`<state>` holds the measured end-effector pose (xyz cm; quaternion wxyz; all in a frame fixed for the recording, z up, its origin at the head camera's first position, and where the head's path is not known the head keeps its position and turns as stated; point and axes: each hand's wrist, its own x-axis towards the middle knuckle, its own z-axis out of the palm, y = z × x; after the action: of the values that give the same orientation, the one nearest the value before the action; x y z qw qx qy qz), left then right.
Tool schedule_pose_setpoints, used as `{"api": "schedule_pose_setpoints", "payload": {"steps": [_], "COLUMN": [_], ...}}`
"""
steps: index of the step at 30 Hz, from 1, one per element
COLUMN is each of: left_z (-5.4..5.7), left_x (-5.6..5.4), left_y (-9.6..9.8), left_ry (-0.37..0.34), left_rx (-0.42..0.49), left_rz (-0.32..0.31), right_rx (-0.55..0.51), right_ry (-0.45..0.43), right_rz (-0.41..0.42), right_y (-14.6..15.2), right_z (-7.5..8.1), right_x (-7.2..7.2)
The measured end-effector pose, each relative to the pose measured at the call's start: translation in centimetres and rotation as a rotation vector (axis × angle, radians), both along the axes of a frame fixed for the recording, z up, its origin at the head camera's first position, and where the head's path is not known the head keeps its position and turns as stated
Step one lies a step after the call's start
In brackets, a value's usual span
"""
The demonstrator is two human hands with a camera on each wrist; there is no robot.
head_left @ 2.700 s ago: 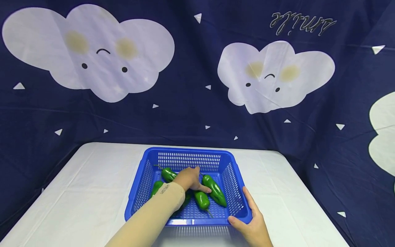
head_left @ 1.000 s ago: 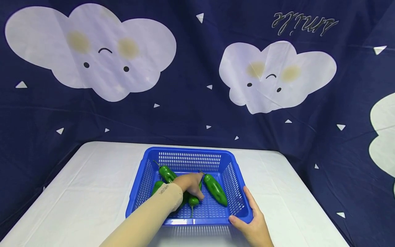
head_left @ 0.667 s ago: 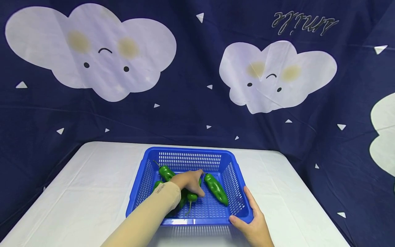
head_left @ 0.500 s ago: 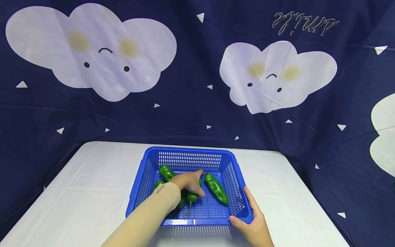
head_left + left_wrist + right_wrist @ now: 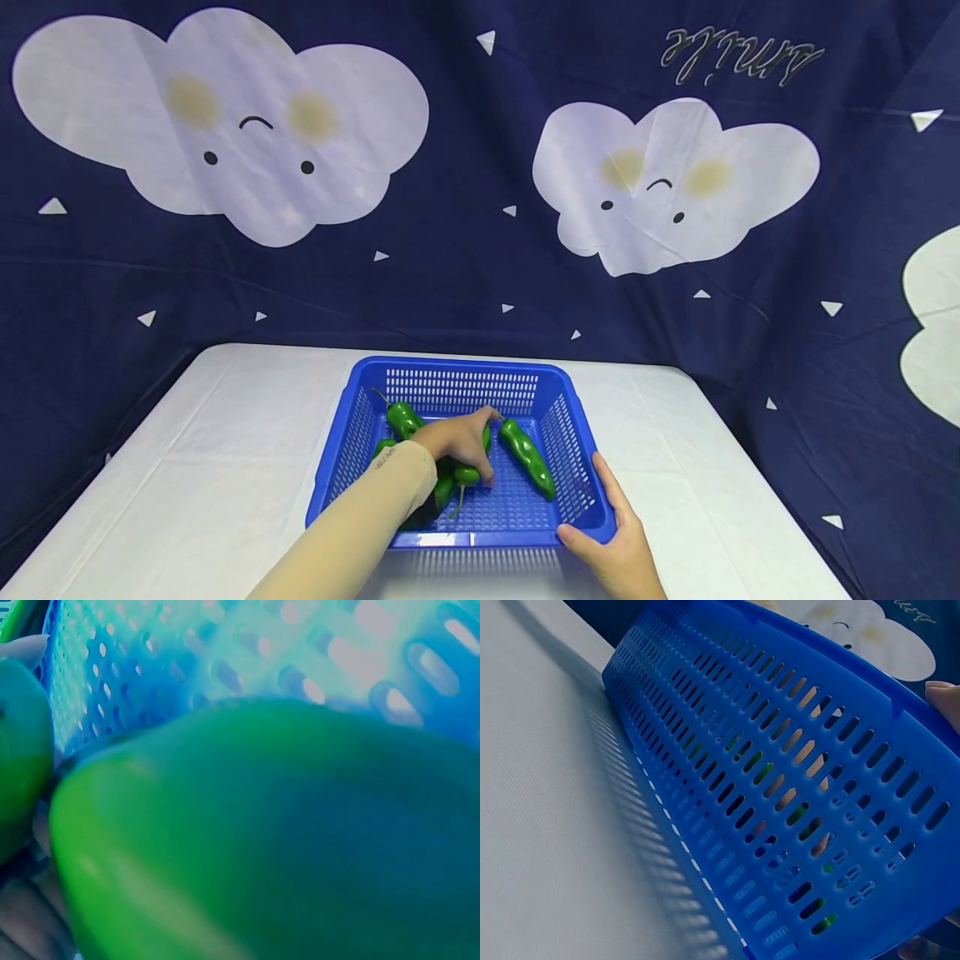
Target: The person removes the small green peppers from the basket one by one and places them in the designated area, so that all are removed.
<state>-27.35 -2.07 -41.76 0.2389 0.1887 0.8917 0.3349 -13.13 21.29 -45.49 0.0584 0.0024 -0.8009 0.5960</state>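
Note:
A blue plastic basket (image 5: 450,364) with slotted sides holds several long green peppers. My left hand (image 5: 457,440) reaches into it, thumb and fingers round a green pepper (image 5: 467,476) whose stem points toward the near rim. Its middle is hidden under the hand. In the left wrist view a big blurred pepper (image 5: 187,825) fills the front, with fingers (image 5: 30,922) at the lower left. Apart on the right lies another pepper (image 5: 527,458). My right hand (image 5: 618,550) grips the basket's near right corner, thumb on the rim and fingers along the outer side.
More peppers lie left of my left hand, one with its stem toward the back left corner (image 5: 405,421), partly hidden by the forearm and beige sleeve (image 5: 360,529). The basket stands on a white-covered table (image 5: 225,450). Behind hangs a dark blue cloth (image 5: 465,283) with clouds.
My left hand has drawn its pepper left, away from the right-hand pepper, and the pepper's stem has swung left. The right-hand pepper has turned slightly. My right hand keeps its grip.

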Motion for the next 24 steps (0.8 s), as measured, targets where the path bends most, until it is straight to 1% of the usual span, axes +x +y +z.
{"api": "schedule_pose_setpoints", "payload": {"steps": [3, 7, 11, 16, 22, 24], "left_z": [0.0, -0.1, -0.3, -0.4, -0.5, -0.5], "left_x": [-0.1, -0.3, -0.4, -0.4, -0.5, -0.5], "left_y": [-0.2, -0.5, -0.6, -0.5, -0.5, -0.5], "left_ry": [-0.009, -0.021, -0.026, -0.041, -0.055, -0.063], "left_rx": [0.014, 0.056, 0.089, 0.097, 0.089, 0.088], "left_rz": [0.007, 0.038, 0.055, 0.062, 0.072, 0.075], "right_rx": [-0.006, -0.019, -0.019, -0.025, -0.077, -0.084], "right_ry": [0.003, 0.005, 0.011, 0.03, 0.04, 0.041], "right_rz": [0.004, 0.012, 0.023, 0.072, 0.155, 0.162], "right_y": [0.0, 0.0, 0.1, 0.8, 1.4, 1.4], "right_z": [0.0, 0.0, -0.1, -0.5, -0.9, -0.9], "right_x": [0.0, 0.0, -0.1, -0.1, -0.4, -0.4]}}
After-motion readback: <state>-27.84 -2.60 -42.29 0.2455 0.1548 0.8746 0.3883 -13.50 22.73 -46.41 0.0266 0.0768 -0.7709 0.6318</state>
